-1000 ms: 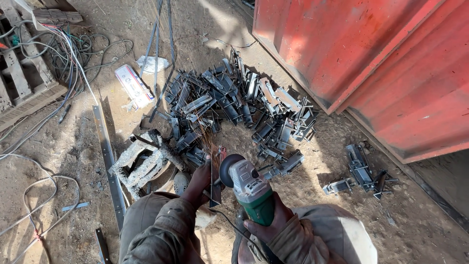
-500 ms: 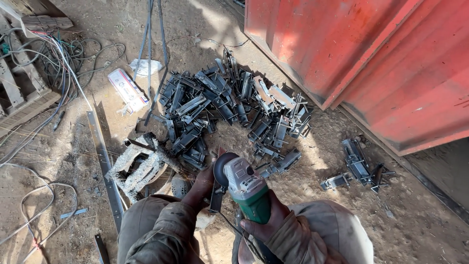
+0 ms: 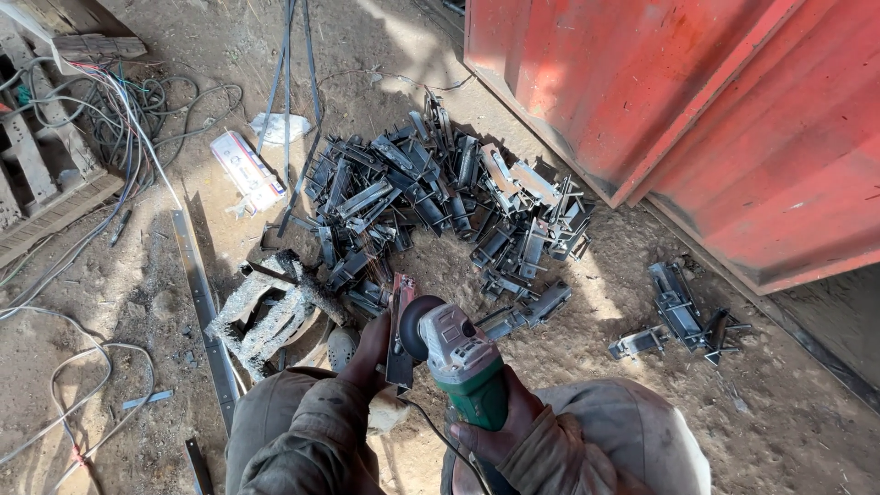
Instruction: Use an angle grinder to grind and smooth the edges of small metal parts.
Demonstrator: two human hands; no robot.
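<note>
Right hand (image 3: pixel 500 423) wrapped tight round green angle grinder (image 3: pixel 463 362), disc against upright metal bracket (image 3: pixel 401 325) pinched in left hand (image 3: pixel 371 344). Heap of brackets (image 3: pixel 431 206) close beyond; bare dirt open to the right, red container wall (image 3: pixel 697 119) far right, flat steel bar (image 3: pixel 203 312) left. Unchanged grip since earlier; view shifted slightly.

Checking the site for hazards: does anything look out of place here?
Yes. Loose cables sprawl tangled over the dirt at upper left, and metal brackets lie in a jumbled heap just ahead of the angle grinder that the right hand holds.
</note>
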